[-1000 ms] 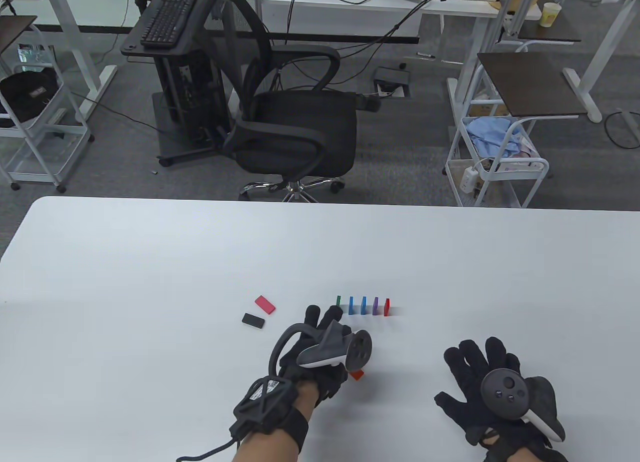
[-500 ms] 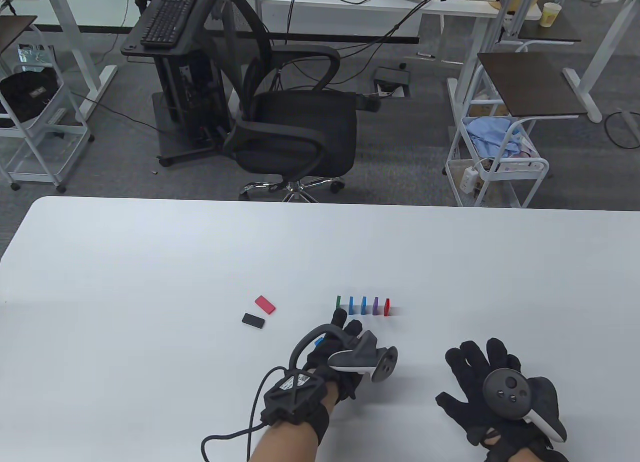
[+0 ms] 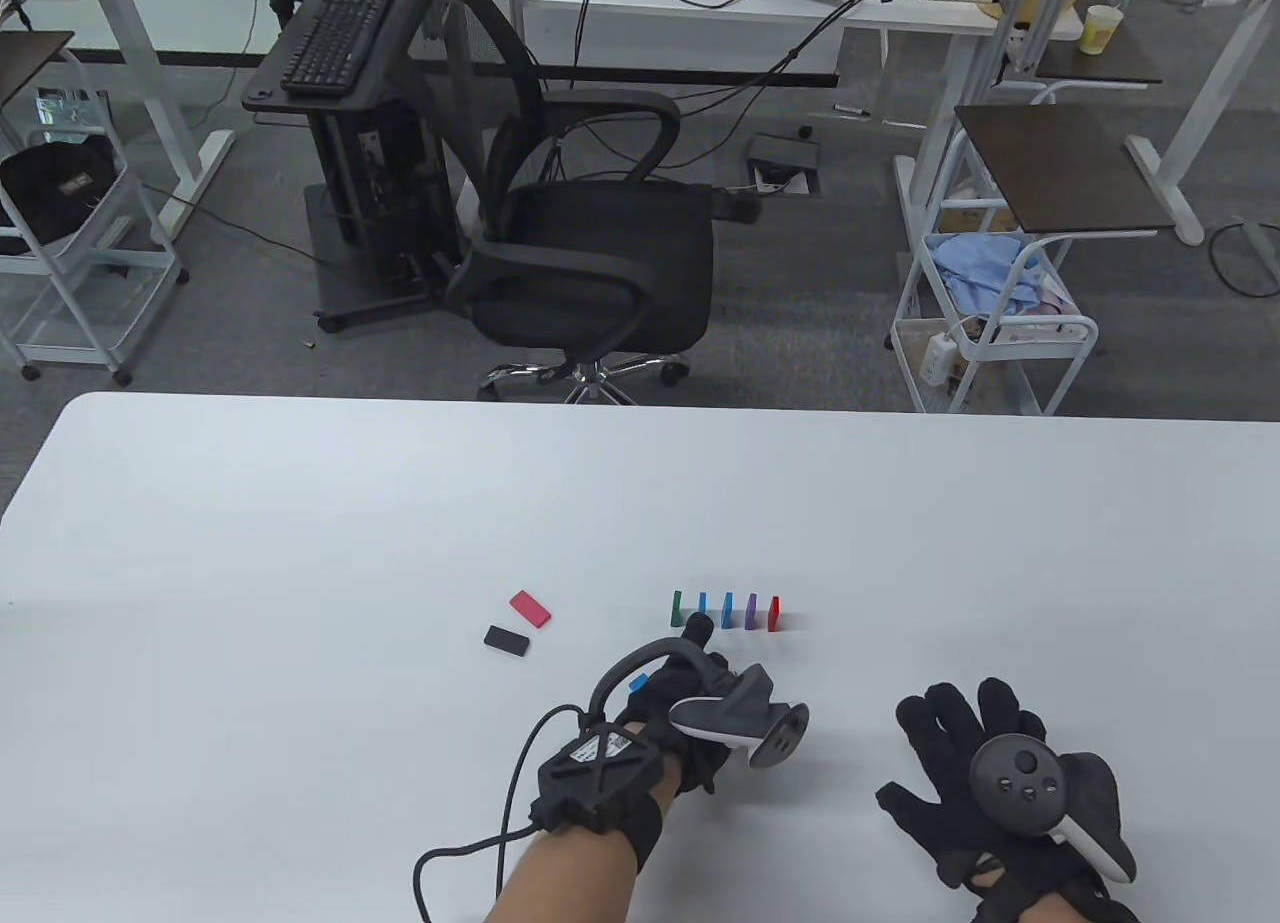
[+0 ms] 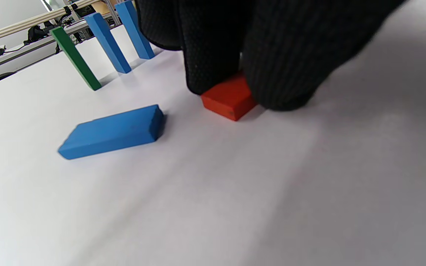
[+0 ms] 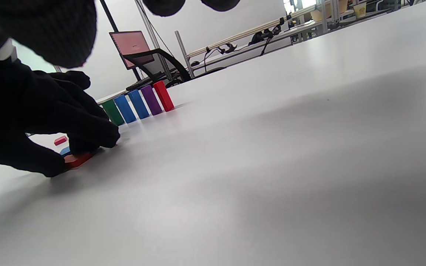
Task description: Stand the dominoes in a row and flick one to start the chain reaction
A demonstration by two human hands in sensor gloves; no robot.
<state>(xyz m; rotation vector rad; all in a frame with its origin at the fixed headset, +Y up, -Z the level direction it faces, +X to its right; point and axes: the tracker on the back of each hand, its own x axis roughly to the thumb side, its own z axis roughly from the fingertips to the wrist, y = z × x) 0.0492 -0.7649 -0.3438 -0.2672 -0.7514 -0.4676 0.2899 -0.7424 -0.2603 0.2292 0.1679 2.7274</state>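
Five dominoes stand in a row: green (image 3: 678, 608), blue (image 3: 702, 610), blue (image 3: 727, 610), purple (image 3: 751, 612) and red (image 3: 774, 613). Just in front of the row's green end, my left hand (image 3: 690, 678) is down on the table. In the left wrist view its fingertips (image 4: 213, 77) pinch one end of an orange domino (image 4: 229, 99) that lies flat. A blue domino (image 4: 113, 131) lies flat beside it, apart from the hand. My right hand (image 3: 960, 728) rests flat on the table, fingers spread, holding nothing.
A pink-red domino (image 3: 530, 608) and a black domino (image 3: 506, 640) lie flat to the left of the row. The left wrist's cable (image 3: 470, 848) trails on the white table (image 3: 300, 523). An office chair (image 3: 590, 263) stands beyond the far edge.
My left hand has shifted right and turned, its fingers coming down onto the orange domino; the flat blue domino now shows beside it. The right hand has barely moved.
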